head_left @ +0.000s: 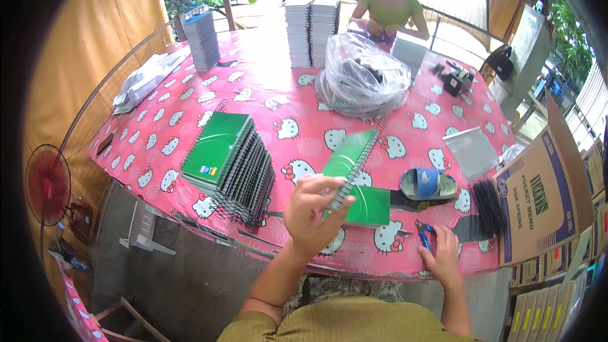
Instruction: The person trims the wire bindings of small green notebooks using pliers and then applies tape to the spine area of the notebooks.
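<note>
My left hand [313, 210] pinches a green spiral notebook [348, 155] near its coil and holds it tilted above the table; the notebook is a little blurred. Beneath it a second green notebook [375, 209] lies flat, partly covered. My right hand [445, 254], low over the table's front edge, has its fingers closed around the blue handles of small pliers [424, 235]. To the left rises a stack of green spiral notebooks [218, 145], with coils jutting out on several sides.
A blue slide sandal [425, 184] and black wire coils [489, 209] lie at the right, beside an open cardboard box [538, 196]. Further back are a clear plastic bag [361, 82], tall paper stacks [310, 31] and a seated person [389, 12]. A fan [47, 183] stands left.
</note>
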Action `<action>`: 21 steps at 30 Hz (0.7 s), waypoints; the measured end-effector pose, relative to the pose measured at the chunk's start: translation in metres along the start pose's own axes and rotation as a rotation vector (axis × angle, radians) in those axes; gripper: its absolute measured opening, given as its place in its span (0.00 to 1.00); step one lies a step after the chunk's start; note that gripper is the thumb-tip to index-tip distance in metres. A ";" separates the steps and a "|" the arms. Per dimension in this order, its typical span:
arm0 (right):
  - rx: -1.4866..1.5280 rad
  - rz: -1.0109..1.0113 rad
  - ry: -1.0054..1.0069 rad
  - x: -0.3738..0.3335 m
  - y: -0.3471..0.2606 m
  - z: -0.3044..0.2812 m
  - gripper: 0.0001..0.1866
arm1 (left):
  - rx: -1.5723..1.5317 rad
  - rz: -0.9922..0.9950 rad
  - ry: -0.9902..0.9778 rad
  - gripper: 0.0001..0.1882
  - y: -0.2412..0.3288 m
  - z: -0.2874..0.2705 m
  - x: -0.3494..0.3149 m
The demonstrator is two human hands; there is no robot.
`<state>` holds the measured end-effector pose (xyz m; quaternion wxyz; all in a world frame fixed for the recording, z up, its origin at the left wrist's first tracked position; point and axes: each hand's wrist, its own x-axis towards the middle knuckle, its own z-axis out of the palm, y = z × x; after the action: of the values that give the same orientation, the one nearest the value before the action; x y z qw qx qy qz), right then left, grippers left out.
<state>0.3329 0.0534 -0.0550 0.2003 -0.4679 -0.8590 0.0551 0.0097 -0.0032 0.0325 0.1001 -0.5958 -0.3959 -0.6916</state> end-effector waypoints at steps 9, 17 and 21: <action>0.557 -0.124 -0.053 0.029 -0.072 -0.027 0.21 | 0.076 -0.300 -0.325 0.15 0.005 0.014 -0.062; 0.483 -0.308 0.044 0.047 -0.104 -0.035 0.23 | 0.032 -0.308 -0.189 0.12 0.004 0.020 -0.062; 0.640 -0.219 -0.112 0.049 -0.106 -0.034 0.19 | 0.077 -0.247 -0.206 0.14 0.002 0.018 -0.068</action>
<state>0.2395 0.0318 0.0209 0.2940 -0.2828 -0.8530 0.3256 0.0425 -0.0153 -0.0281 -0.0039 -0.6063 -0.5004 -0.6180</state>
